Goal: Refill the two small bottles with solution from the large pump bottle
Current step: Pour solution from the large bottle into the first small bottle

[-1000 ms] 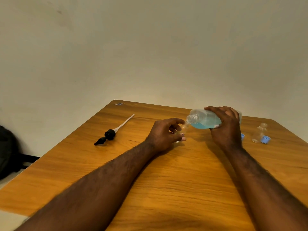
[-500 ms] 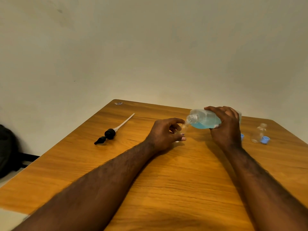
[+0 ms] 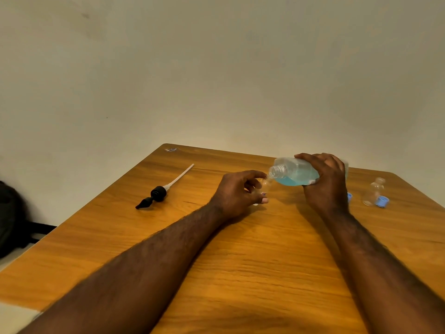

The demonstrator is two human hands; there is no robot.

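My right hand (image 3: 325, 186) grips the large clear bottle (image 3: 295, 173), which holds blue solution and lies tipped on its side, its open neck pointing left. Just below that neck stands a small clear bottle (image 3: 265, 186), held upright on the table by my left hand (image 3: 237, 192) with fingers curled round it and mostly hiding it. The second small clear bottle (image 3: 374, 190) stands uncapped at the right, with a blue cap (image 3: 382, 201) beside it. Another blue cap (image 3: 349, 196) peeks out behind my right hand.
The black pump head with its white tube (image 3: 160, 192) lies on the wooden table (image 3: 240, 261) at the left. A dark bag (image 3: 10, 218) sits on the floor beyond the table's left edge. A plain wall stands behind the table.
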